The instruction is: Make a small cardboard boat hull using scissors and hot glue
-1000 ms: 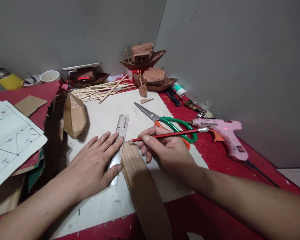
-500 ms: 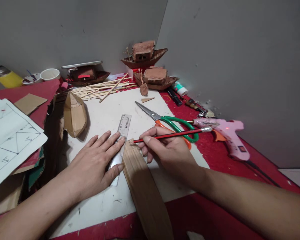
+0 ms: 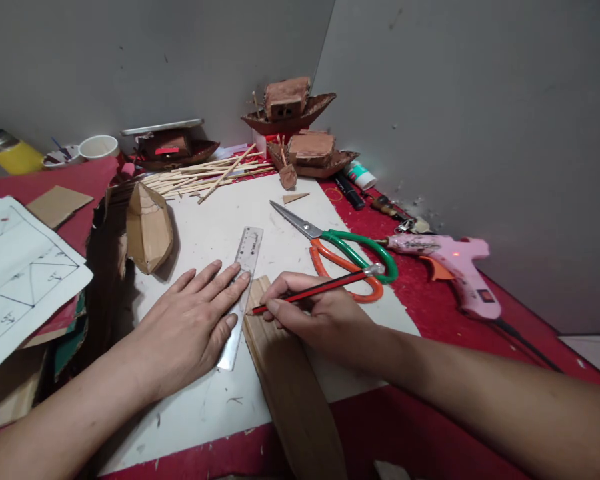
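My left hand [image 3: 193, 320] lies flat with its fingers spread, pressing a clear ruler [image 3: 249, 250] against the left edge of a long cardboard strip [image 3: 293, 393]. Between the fingers of my right hand [image 3: 313, 310] is a red and black pencil [image 3: 325, 283], its tip on the strip beside the ruler. Strip and ruler rest on a white sheet [image 3: 205, 233]. Just beyond my right hand are open scissors [image 3: 307, 229] with green and orange handles.
A pink glue gun [image 3: 460, 257] lies at the right with its cord. Thin sticks [image 3: 195, 180] and cardboard boats [image 3: 290, 107] are at the back. An unpainted boat hull [image 3: 150, 230] and a paper with drawn lines [image 3: 25, 280] are at the left.
My right hand has moved the pencil tip toward me along the ruler's edge, and the pencil is tilted more steeply. My left thumb has drawn in slightly on the ruler.
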